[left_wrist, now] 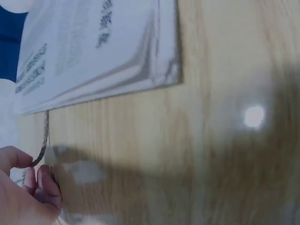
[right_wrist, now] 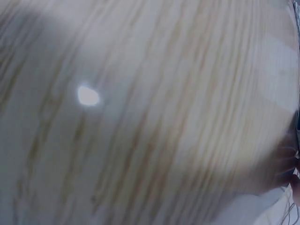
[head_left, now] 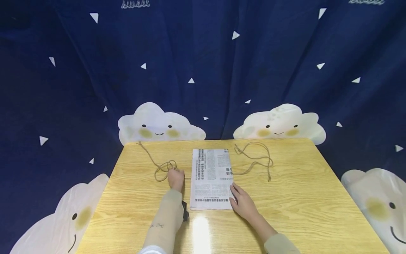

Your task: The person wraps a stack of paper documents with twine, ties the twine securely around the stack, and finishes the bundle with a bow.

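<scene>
A folded stack of newspaper (head_left: 210,176) lies flat on the wooden table, its layered edges (left_wrist: 154,75) visible in the left wrist view. Thin brown twine (head_left: 263,164) passes beneath it and comes out on both sides. On the left, my left hand (head_left: 176,179) pinches the twine (left_wrist: 45,136) between thumb and fingertips, close to a loose tangle of it. My right hand (head_left: 245,204) rests at the lower right edge of the newspaper, thumb and fingers spread apart along that edge. In the right wrist view only some fingertips (right_wrist: 294,185) show at the far right.
The wooden table (head_left: 301,197) stretches out on both sides of the newspaper. Behind it hangs a dark blue curtain (head_left: 209,53) with white triangles and smiling clouds. A curled length of twine lies at the back right; another end reaches the back left table edge.
</scene>
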`<state>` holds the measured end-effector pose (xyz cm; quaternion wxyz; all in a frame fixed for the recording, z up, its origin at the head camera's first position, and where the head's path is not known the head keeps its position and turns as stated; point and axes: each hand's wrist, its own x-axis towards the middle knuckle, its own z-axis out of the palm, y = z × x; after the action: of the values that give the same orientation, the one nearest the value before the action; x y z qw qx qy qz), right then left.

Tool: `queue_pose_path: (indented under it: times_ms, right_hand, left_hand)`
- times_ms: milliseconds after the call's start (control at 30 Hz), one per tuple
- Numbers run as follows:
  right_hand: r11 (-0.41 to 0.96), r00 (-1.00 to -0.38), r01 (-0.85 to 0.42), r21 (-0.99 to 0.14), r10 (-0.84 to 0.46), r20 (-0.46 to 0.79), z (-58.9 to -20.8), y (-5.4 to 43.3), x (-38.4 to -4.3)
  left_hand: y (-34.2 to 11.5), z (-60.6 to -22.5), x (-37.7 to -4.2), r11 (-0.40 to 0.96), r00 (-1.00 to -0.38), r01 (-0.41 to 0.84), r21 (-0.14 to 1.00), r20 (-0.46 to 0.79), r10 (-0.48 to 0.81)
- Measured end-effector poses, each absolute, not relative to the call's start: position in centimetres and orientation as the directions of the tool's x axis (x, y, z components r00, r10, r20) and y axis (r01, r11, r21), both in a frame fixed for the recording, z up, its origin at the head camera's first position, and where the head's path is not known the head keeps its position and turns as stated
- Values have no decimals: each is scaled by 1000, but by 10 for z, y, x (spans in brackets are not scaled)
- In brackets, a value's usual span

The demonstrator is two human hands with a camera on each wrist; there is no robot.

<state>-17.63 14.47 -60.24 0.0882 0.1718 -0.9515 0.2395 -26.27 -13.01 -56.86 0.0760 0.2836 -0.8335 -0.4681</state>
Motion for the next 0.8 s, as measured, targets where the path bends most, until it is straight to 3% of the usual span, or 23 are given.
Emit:
queue_pose_path:
  times_ms: [67, 200, 233, 333, 433, 500, 567, 667, 800]
  right_hand:
    - [823, -926, -369, -431, -289, 242, -601, 145, -176]
    - [819, -927, -372, -437, -299, 227, -600, 146, -175]
    - [818, -927, -372, -438, -302, 223, -599, 146, -175]
    - [817, -926, -374, -439, -308, 217, -599, 147, -175]
    - [815, -926, -374, -443, -309, 215, -600, 147, -175]
    - [811, -925, -378, -446, -311, 219, -600, 147, -175]
    - [810, -925, -379, -448, -311, 219, -600, 147, -176]
    - [809, -926, -377, -451, -311, 216, -600, 147, -176]
    - [813, -927, -374, -447, -307, 217, -600, 147, -175]
  left_hand:
    - [-131, -572, -267, 337, -823, -370, 866, -137, -551]
    - [-130, -576, -277, 68, -828, -250, 966, -177, -533]
    - [-132, -588, -284, -6, -840, -152, 988, -133, -526]
    - [-130, -587, -291, -134, -846, -51, 990, -114, -520]
    - [-125, -578, -297, -94, -815, -36, 995, -83, -573]
    - [-119, -557, -296, -33, -772, -103, 994, -101, -628]
    - [-114, -556, -304, 22, -743, -21, 1000, -1, -670]
    - [-102, -544, -305, 124, -750, 103, 987, 159, -642]
    - [-78, -523, -297, 285, -814, 207, 936, 326, -480]
